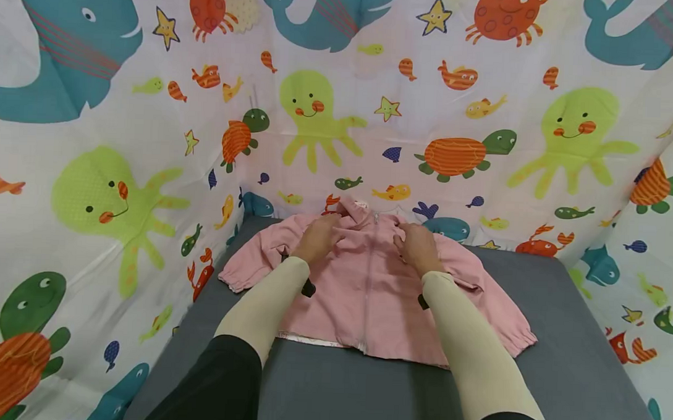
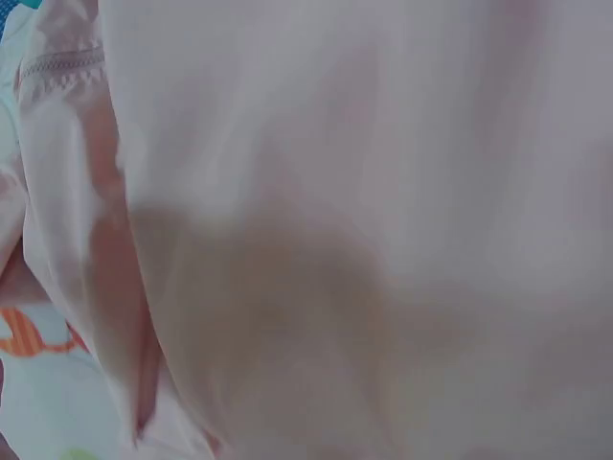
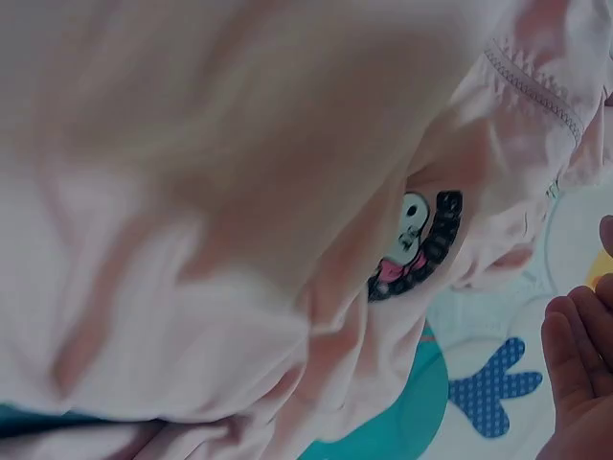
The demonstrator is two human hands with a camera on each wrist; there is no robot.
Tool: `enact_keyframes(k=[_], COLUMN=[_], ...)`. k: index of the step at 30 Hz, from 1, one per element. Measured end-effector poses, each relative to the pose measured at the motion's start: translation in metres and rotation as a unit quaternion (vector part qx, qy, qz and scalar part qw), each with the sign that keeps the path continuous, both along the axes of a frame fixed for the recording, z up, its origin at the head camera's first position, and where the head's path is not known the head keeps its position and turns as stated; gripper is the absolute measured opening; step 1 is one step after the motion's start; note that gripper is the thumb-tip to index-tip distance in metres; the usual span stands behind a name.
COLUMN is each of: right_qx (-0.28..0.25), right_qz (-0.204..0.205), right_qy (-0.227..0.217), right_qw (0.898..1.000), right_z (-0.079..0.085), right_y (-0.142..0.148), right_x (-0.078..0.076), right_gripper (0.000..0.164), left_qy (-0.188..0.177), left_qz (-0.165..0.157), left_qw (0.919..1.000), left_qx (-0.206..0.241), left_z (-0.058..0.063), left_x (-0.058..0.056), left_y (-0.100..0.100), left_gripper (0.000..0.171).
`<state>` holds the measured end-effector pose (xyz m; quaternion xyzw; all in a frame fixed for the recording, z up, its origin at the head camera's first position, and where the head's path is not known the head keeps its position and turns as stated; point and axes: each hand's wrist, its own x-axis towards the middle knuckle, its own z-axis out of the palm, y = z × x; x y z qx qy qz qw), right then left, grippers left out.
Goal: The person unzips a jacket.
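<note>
A pink zip-front jacket (image 1: 342,284) lies spread out with its collar away from me and both sleeves out to the sides. Over its upper left part is my left hand (image 1: 315,239), fingers toward the collar. My right hand (image 1: 417,247) is at the upper right part, fingers loosely bent over the cloth. In the right wrist view, the right-hand fingers (image 3: 573,350) are at the right edge, apart from the fabric, and a cartoon print (image 3: 417,244) shows on the jacket. Pink cloth (image 2: 383,172) fills most of the left wrist view, with the left hand almost wholly out of frame.
The jacket rests on a dark grey table (image 1: 330,389). White curtain-like sheets (image 1: 358,81) printed with sea animals stand behind the table and along both sides. The jacket's collar end reaches close to the back sheet.
</note>
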<state>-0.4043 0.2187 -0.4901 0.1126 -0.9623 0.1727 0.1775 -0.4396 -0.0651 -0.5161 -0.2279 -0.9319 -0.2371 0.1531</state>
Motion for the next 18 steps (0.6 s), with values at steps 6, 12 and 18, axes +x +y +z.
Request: enact_keyframes(k=[6, 12, 18], right_qx=[-0.014, -0.029, -0.042], right_qz=[0.009, 0.014, 0.025], right_qy=[-0.024, -0.017, -0.008], right_qw=[1.0, 0.999, 0.999], right_z=[-0.008, -0.022, -0.032], right_y=[0.001, -0.001, -0.012], right_x=[-0.019, -0.044, -0.067], right_gripper=[0.038, 0.034, 0.026], left_qy=[0.006, 0.004, -0.007], left_qz=[-0.019, -0.029, -0.035], left_qw=[0.9997, 0.9994, 0.9924], left_qx=[0.012, -0.019, -0.118], left_z=[-0.006, -0.009, -0.008], left_x=[-0.02, -0.046, -0.073], left_y=[0.036, 0.067, 0.087], left_gripper=[0.057, 0.05, 0.053])
